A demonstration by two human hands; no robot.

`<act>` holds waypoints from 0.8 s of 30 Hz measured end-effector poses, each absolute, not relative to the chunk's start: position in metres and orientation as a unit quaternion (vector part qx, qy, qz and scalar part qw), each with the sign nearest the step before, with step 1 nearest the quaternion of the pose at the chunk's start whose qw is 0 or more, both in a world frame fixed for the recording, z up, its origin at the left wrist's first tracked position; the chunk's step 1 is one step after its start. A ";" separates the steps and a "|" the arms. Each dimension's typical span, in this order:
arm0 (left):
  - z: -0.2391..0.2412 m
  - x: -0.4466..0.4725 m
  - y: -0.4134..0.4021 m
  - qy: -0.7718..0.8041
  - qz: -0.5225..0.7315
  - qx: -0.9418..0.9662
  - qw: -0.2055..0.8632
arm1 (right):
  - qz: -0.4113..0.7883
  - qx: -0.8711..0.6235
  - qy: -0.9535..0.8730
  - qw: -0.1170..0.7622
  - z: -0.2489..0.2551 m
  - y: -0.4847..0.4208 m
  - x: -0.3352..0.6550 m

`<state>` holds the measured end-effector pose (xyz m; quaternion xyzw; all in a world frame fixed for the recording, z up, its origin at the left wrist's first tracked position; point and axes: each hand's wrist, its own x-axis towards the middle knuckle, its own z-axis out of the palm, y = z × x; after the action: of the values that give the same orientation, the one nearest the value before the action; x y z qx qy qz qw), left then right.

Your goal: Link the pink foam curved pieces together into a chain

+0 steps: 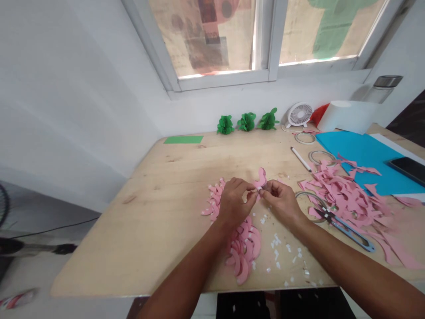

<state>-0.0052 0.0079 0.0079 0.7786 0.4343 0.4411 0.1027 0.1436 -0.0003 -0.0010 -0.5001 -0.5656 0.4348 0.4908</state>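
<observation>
Grip of the right hand (pixel 282 198) is closed, thumb against forefinger, on the lower end of a curved pink paper piece (pixel 261 176), which stands up above the fingertips over the middle of the surface (pixel 149 199). The left hand (pixel 235 201) meets it from the other side, its thumb and forefinger bent toward each other at the same end, with a small gap farther back between them; whether they pinch the piece or only touch it, I cannot tell. A small white patch shows where the two hands meet.

Beneath and beside the left hand lie many curved pink cutouts (pixel 245 244), overlapping in a long heap that runs toward the near edge. Small white bits (pixel 276 253) are scattered to the right of that heap, below the right hand.

Farther right, scissors (pixel 350 230) with a grey-blue handle lie beside a tangled pile of pink scraps (pixel 352 195). A white pen (pixel 301 159) lies beyond the right hand. A blue sheet (pixel 352 144) reaches under part of the scraps, and a dark phone (pixel 409 170) rests on its right side.

Along the wall stand three green paper clusters (pixel 246 122), with a small white fan (pixel 299 114) to their right. A green strip (pixel 183 139) lies flat at the far left corner.
</observation>
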 end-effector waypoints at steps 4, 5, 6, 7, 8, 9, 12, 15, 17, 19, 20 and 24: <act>0.007 -0.005 0.008 0.436 0.428 0.785 0.105 | 0.442 -0.496 -0.562 0.493 -0.002 0.000 0.143; 0.007 -0.005 0.008 0.436 0.427 0.785 0.107 | 0.443 -0.495 -0.562 0.492 -0.003 0.001 0.143; 0.007 -0.004 0.008 0.437 0.427 0.784 0.110 | 0.443 -0.495 -0.563 0.493 -0.003 0.001 0.143; 0.007 -0.004 0.008 0.438 0.428 0.783 0.112 | 0.441 -0.495 -0.564 0.492 -0.004 0.001 0.143; 0.006 -0.004 0.008 0.440 0.429 0.781 0.114 | 0.439 -0.496 -0.565 0.492 -0.004 0.001 0.143; 0.006 -0.004 0.008 0.441 0.429 0.780 0.116 | 0.438 -0.496 -0.566 0.491 -0.004 0.001 0.143; 0.006 -0.004 0.008 0.444 0.427 0.778 0.120 | 0.436 -0.494 -0.570 0.491 -0.004 0.001 0.142; 0.006 -0.004 0.008 0.447 0.426 0.778 0.118 | 0.437 -0.492 -0.572 0.489 -0.003 0.001 0.141; 0.006 -0.004 0.008 0.450 0.426 0.776 0.118 | 0.437 -0.494 -0.571 0.488 -0.002 0.000 0.141; 0.006 -0.004 0.008 0.451 0.430 0.773 0.119 | 0.435 -0.497 -0.571 0.487 -0.002 0.000 0.141; 0.006 -0.004 0.008 0.452 0.433 0.770 0.120 | 0.435 -0.497 -0.571 0.487 -0.001 0.000 0.141; 0.007 -0.004 0.009 0.454 0.441 0.765 0.120 | 0.444 -0.493 -0.568 0.486 -0.002 0.001 0.141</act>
<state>-0.0038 0.0086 0.0065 0.7650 0.4540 0.4407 0.1201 0.1408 0.0006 -0.0023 -0.4930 -0.5684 0.4444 0.4862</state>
